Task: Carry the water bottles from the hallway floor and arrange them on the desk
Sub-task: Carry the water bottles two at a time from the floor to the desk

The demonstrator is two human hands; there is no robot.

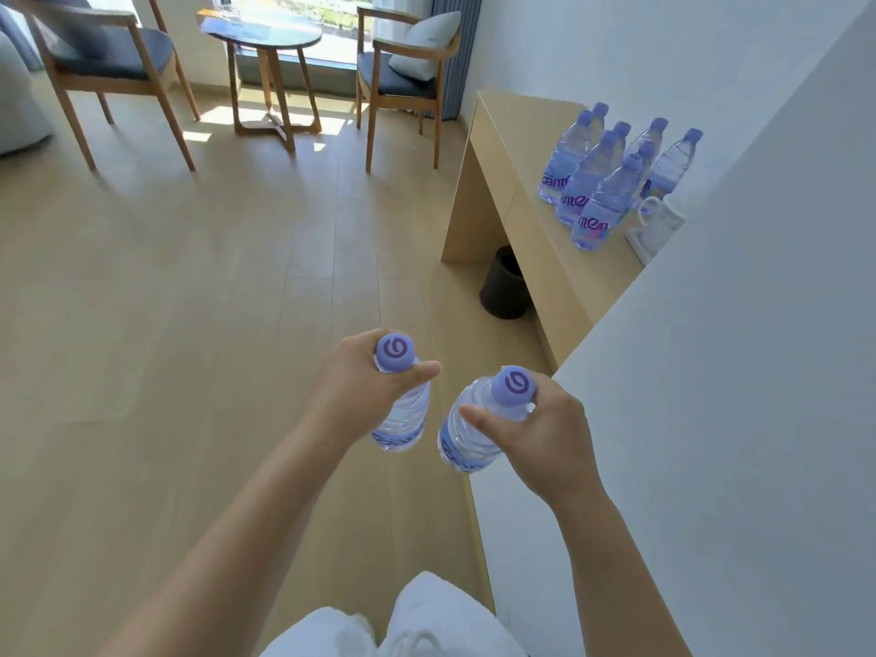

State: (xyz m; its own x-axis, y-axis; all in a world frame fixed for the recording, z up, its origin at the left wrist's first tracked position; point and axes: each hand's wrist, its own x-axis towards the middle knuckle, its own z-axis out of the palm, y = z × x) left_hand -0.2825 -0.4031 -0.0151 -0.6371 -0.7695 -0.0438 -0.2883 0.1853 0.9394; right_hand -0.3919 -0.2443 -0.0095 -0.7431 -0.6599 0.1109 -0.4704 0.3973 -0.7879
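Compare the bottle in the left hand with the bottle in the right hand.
The left bottle hangs near upright, cap toward the camera; the right bottle tilts, base swung left. The left hand shows its back and covers more of its bottle; the right hand leaves more showing. Both have purple caps and are held near the neck.

Both bare forearms extend forward from the 6 o'clock edge, converging toward centre. Left hand [365, 386]: back turned to 9 o'clock, fingers curled round the neck of a bottle [400, 410], thumb pointing to 3 o'clock. Right hand [540, 438]: fingers curled round the neck of a second bottle [469, 433], thumb pointing to 9 o'clock. Hands near each other, not touching
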